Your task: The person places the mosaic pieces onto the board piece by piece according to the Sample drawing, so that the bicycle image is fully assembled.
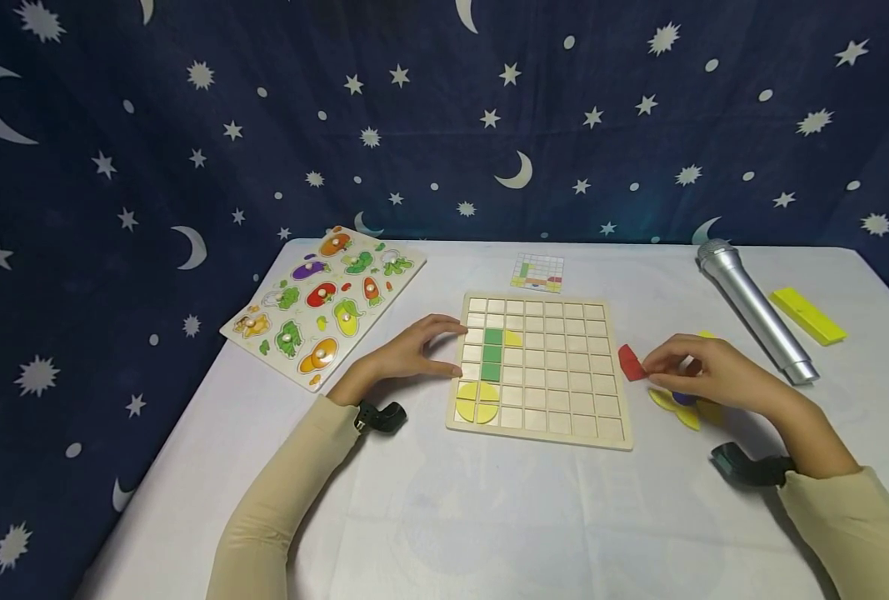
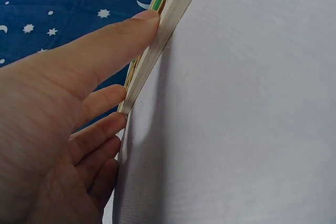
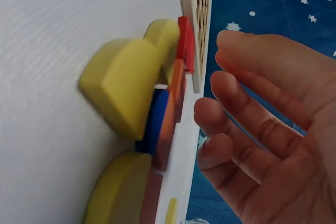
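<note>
A wooden grid board [image 1: 556, 367] lies on the white table. My left hand [image 1: 414, 348] is at its left side, the thumb and fingertips at the edge. Three green squares [image 1: 491, 354] stand in a column on the board, with a yellow quarter-round piece [image 1: 513, 338] beside the top one. Several yellow quarter pieces [image 1: 477, 402] make a circle at lower left. My right hand [image 1: 721, 375] hovers over loose pieces, its fingertips near a red piece [image 1: 630, 364]. Nothing shows between its fingers in the right wrist view. Under it are yellow [image 3: 121, 85], blue [image 3: 155, 116] and orange pieces [image 3: 169, 124].
Behind the board lies a small pattern card [image 1: 537, 272]. A vegetable peg puzzle [image 1: 339, 287] sits at the back left. At the right are a silver microphone [image 1: 755, 308] and a yellow block [image 1: 808, 316]. A dark starry cloth [image 1: 429, 133] hangs behind the table.
</note>
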Action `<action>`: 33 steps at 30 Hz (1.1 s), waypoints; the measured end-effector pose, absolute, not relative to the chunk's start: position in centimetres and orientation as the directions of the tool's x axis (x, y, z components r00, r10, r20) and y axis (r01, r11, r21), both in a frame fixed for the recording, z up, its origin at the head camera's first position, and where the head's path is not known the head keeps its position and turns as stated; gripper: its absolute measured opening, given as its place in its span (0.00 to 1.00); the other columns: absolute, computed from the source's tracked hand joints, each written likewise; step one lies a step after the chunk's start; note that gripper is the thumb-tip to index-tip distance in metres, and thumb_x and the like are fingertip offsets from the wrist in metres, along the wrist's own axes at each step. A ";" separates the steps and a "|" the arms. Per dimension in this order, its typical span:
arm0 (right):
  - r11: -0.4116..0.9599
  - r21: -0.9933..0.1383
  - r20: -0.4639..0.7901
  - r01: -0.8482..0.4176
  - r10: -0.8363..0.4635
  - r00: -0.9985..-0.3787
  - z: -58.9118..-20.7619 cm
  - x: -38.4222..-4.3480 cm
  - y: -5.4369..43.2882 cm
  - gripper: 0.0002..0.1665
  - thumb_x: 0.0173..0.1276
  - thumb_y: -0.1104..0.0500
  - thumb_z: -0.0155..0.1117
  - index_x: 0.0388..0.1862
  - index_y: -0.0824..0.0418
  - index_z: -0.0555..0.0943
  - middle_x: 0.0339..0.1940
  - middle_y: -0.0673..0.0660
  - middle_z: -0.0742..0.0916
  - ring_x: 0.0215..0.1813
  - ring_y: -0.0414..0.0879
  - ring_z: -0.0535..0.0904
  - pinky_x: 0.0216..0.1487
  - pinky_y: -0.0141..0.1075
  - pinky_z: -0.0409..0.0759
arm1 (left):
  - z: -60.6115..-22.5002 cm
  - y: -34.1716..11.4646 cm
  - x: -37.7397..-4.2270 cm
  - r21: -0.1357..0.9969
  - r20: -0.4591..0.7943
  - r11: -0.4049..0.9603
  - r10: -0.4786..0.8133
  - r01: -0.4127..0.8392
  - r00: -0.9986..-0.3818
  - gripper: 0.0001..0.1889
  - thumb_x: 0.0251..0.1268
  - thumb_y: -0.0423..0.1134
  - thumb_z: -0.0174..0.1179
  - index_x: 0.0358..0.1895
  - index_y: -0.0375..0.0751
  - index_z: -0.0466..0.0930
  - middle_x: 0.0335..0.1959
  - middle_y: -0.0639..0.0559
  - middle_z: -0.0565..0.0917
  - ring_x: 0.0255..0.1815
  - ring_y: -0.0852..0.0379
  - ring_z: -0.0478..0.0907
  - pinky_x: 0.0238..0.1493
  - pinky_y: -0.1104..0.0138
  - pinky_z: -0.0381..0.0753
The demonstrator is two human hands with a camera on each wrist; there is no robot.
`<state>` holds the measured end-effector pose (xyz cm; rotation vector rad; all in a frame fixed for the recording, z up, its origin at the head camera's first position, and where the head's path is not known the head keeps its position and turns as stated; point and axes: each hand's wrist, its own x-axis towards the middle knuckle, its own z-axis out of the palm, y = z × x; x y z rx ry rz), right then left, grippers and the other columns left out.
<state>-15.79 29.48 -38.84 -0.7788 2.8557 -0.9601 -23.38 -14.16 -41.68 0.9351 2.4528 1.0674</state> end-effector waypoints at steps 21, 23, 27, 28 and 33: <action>0.741 -0.569 0.040 -0.357 -0.408 -0.912 -39.5 -16.4 29.9 0.19 0.54 0.65 0.76 0.45 0.64 0.84 0.37 0.51 0.84 0.34 0.36 0.73 0.35 0.26 0.78 | -41.7 -14.2 -23.5 0.732 -0.010 0.506 0.677 0.456 -0.736 0.36 0.55 0.38 0.73 0.68 0.37 0.69 0.69 0.40 0.66 0.73 0.45 0.58 0.75 0.53 0.54; 0.749 -0.572 0.015 -0.335 -0.399 -0.917 -39.5 -16.5 29.9 0.19 0.54 0.64 0.76 0.46 0.65 0.84 0.38 0.53 0.84 0.34 0.36 0.73 0.36 0.26 0.78 | -41.8 -14.2 -23.5 0.729 -0.013 0.511 0.676 0.455 -0.737 0.36 0.55 0.39 0.73 0.68 0.37 0.69 0.69 0.40 0.65 0.73 0.45 0.58 0.75 0.54 0.54; 0.763 -0.575 -0.026 -0.296 -0.379 -0.925 -39.3 -16.6 29.9 0.20 0.55 0.63 0.76 0.47 0.65 0.83 0.38 0.54 0.84 0.34 0.38 0.75 0.36 0.27 0.79 | -41.8 -14.2 -23.6 0.727 -0.017 0.514 0.676 0.455 -0.737 0.36 0.55 0.39 0.73 0.69 0.38 0.69 0.69 0.40 0.65 0.73 0.45 0.58 0.75 0.53 0.54; 0.765 -0.574 -0.033 -0.291 -0.377 -0.926 -39.3 -16.6 29.9 0.20 0.55 0.63 0.76 0.47 0.65 0.83 0.38 0.54 0.84 0.34 0.38 0.75 0.36 0.27 0.79 | -41.8 -14.2 -23.6 0.727 -0.015 0.513 0.677 0.456 -0.736 0.37 0.55 0.39 0.72 0.69 0.38 0.69 0.70 0.40 0.65 0.73 0.45 0.58 0.75 0.53 0.54; 0.766 -0.579 -0.043 -0.279 -0.371 -0.928 -39.4 -16.6 30.0 0.20 0.55 0.63 0.76 0.47 0.65 0.83 0.37 0.53 0.84 0.34 0.40 0.74 0.35 0.27 0.77 | -41.7 -14.2 -23.4 0.732 -0.016 0.510 0.675 0.451 -0.738 0.36 0.55 0.39 0.72 0.69 0.38 0.69 0.70 0.40 0.65 0.74 0.45 0.58 0.75 0.53 0.54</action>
